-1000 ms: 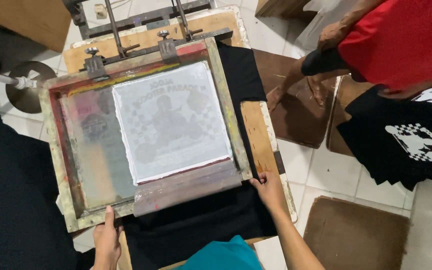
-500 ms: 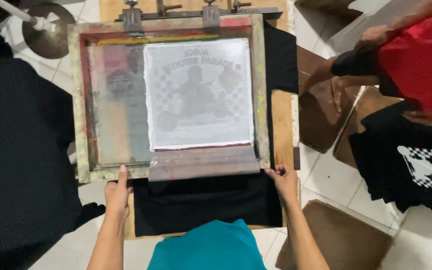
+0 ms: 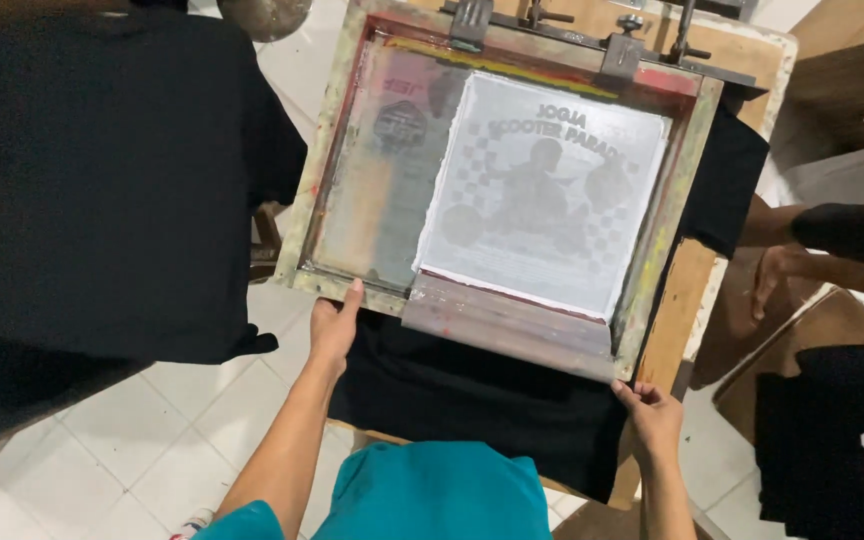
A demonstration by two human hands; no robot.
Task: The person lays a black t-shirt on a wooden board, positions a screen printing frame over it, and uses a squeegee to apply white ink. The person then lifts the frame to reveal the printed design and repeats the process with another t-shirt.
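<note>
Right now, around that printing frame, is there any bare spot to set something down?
Bare spot: the white tiled floor between the black cloth pile and the left hand. Crowded: the screen frame covers the board, black shirt below it; right hand at its corner, another person's hand beyond.

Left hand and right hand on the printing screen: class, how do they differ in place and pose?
The left hand sits at the frame's near left part, fingers pointing up onto the wood; the right hand sits at the near right corner, lower in view, fingers curled at the edge. The left hand lies partly over white tiles, the right over the black shirt. Both are bare and touch the frame.
</note>
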